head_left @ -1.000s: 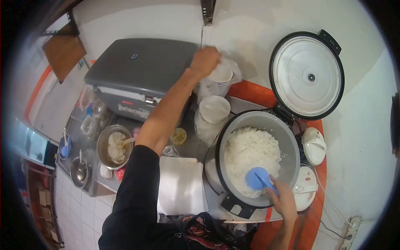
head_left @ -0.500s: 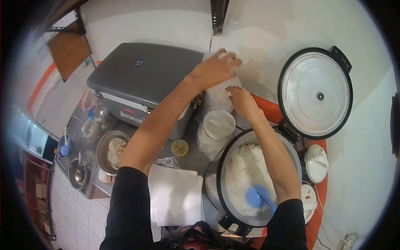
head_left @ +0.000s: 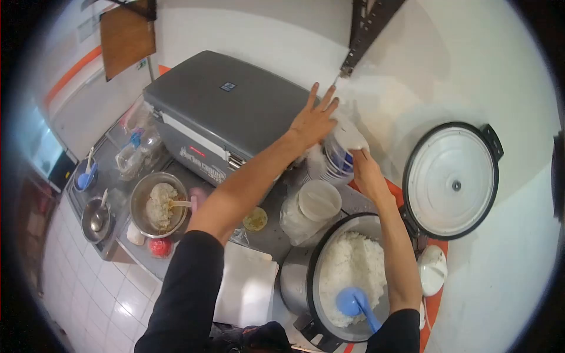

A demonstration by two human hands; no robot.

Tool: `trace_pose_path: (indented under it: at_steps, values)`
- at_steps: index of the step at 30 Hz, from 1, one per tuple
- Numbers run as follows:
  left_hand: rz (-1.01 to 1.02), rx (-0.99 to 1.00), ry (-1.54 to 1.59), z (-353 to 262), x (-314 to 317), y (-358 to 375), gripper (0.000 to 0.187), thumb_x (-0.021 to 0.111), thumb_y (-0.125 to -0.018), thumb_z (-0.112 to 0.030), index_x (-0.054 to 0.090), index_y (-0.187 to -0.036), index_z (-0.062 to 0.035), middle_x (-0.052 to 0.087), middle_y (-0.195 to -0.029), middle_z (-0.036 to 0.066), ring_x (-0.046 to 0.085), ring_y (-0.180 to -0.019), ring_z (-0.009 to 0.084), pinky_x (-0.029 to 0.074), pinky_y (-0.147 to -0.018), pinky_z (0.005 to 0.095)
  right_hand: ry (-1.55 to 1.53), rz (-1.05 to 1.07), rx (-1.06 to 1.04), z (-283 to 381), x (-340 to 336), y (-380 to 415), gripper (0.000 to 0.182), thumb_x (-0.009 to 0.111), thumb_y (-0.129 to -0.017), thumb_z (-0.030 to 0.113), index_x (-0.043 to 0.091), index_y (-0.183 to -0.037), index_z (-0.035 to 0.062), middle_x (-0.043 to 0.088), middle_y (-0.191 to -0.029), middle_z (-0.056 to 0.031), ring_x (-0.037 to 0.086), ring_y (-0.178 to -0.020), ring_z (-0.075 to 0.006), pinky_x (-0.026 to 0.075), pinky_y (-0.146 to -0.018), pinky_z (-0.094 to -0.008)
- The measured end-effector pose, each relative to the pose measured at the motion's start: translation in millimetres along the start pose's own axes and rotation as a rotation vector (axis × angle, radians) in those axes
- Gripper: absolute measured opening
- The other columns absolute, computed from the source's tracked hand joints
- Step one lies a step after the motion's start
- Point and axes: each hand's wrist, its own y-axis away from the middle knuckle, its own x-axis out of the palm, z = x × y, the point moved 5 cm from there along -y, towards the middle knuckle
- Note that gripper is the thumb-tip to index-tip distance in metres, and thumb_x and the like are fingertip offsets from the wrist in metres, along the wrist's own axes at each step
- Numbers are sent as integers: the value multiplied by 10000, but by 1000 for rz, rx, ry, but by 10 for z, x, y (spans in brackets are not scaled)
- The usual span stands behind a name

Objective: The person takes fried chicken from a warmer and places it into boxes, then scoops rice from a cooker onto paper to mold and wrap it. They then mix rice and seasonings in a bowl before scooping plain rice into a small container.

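Note:
My left hand [head_left: 315, 120] has its fingers spread over the left side of a plastic-wrapped stack of cups [head_left: 338, 156], beside the grey cooler box [head_left: 229, 100]. On the stack's right side, the fingers of my right hand [head_left: 368, 172] are bent against the white cover at its top. Below the stack, white bowls [head_left: 318, 201] sit in a clear bag. My right forearm passes over the edge of the open rice cooker [head_left: 288, 282], where a blue scoop [head_left: 351, 301] rests on white rice [head_left: 347, 265].
The cooker's round lid [head_left: 450, 182] stands open at the right. A metal bowl of rice [head_left: 141, 203], a small pan [head_left: 94, 222], a red round item [head_left: 159, 247], a small yellowish tub [head_left: 255, 219] and white sheets [head_left: 244, 288] lie left of the cooker. A metal bracket [head_left: 359, 44] juts out above.
The view has shifted. Both hands have come down around the stack, and its blue-patterned cups now show. My right fingers have closed in on its cover. The red item has come into sight.

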Motion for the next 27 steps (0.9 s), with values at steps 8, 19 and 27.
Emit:
trace_pose_path:
  at_steps: [8, 19, 27]
  values:
    - [79, 63, 178, -196, 25, 62, 203, 669, -763, -248, 741, -915, -135, 400, -1488, 144, 98, -1475, 400, 4, -1140, 689, -70, 394, 103, 21, 79, 141, 132, 600, -888, 124, 649, -940, 13, 626, -942, -192, 627, -870, -402, 506, -741, -464]
    - [-4, -1, 213, -240, 178, 146, 291, 677, -744, -388, 756, -904, -157, 461, -1445, 136, 101, -1474, 403, -20, -1133, 691, -88, 289, 180, 26, -31, 83, 178, 589, -896, 145, 603, -1012, 11, 643, -937, -199, 643, -836, -403, 498, -712, -488]
    - [133, 28, 246, -324, 139, 217, 330, 646, -775, -424, 755, -918, -147, 441, -1460, 150, 102, -1475, 400, -22, -1124, 701, 47, 447, 158, 109, 184, 54, 190, 602, -902, 189, 620, -1037, 57, 658, -941, -179, 638, -860, -403, 495, -739, -490]
